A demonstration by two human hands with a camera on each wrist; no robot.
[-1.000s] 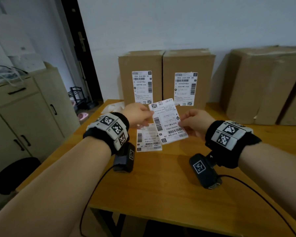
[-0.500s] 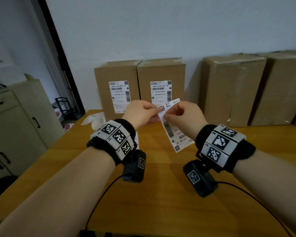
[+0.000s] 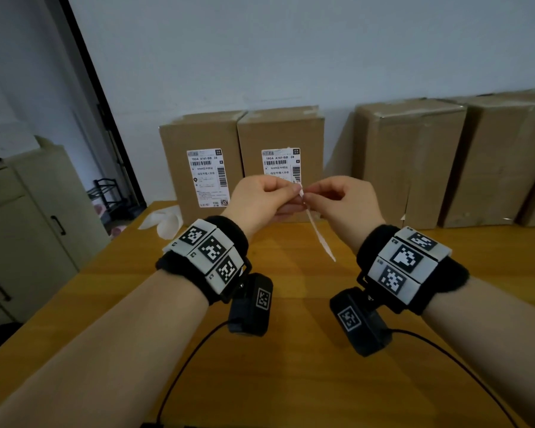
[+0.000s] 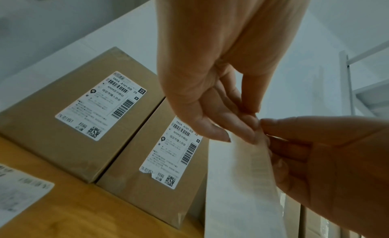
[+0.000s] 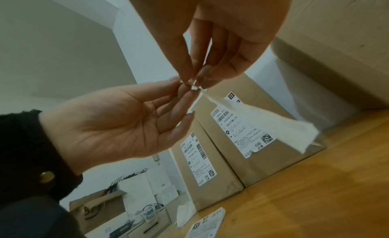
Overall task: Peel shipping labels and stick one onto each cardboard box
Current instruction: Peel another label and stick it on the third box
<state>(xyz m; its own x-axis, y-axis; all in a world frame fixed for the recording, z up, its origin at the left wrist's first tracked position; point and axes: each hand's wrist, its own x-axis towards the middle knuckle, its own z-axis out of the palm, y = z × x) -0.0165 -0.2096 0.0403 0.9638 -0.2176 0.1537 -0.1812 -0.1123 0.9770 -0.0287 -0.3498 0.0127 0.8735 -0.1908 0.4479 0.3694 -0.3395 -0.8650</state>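
Observation:
I hold a white shipping label [image 3: 317,233] in the air over the wooden table [image 3: 291,381]; it hangs edge-on in the head view. My left hand [image 3: 295,190] and right hand [image 3: 309,197] both pinch its top corner, fingertips touching. From the left wrist, the label [image 4: 242,183] shows its blank side. In the right wrist view, the corner looks split between the fingertips [image 5: 190,78]. Two cardboard boxes [image 3: 203,134] [image 3: 280,131] behind my hands each carry a label. Two boxes to the right [image 3: 408,162] [image 3: 501,156] show bare fronts.
Spare labels [image 5: 208,225] lie on the table below my hands. Crumpled white backing paper [image 3: 164,220] lies by the left box. A pale cabinet [image 3: 28,227] stands left of the table. Camera cables trail off both wrists toward the near edge.
Both hands rose with the label and came together at its top corner. The label turned from facing me to edge-on. The view shifted right, showing more bare boxes.

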